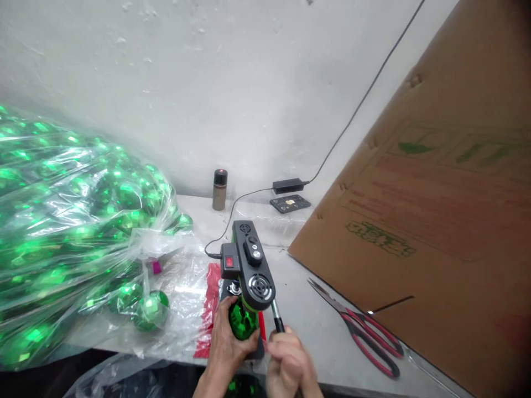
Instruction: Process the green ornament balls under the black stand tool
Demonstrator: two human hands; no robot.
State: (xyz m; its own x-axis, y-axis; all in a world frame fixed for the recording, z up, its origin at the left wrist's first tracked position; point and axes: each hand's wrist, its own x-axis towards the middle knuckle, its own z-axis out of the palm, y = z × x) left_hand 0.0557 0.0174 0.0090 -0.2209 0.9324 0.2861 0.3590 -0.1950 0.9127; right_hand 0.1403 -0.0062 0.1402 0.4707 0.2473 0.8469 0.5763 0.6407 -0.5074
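My left hand (227, 337) is wrapped round a shiny green mirrored ball (243, 319), steadying it beneath the head of a small black bench machine (254, 264). The machine looks like a mini drill press with a red switch (229, 262) on its side. Its tool tip is hidden by the head and the ball. On the right side of the machine, my right hand (288, 356) grips a lever (277, 317) with a black handle end. Red plastic (207, 315) lies under and beside the machine's base.
A clear bag (83, 210) full of green balls covers the left, with a loose ball (151, 310) nearby. Red-handled scissors (360, 331) lie at right, against a cardboard box (415, 204). Behind stand a small bottle (219, 189), a power adapter (288, 186) with cable, and a dark phone-like slab (290, 204).
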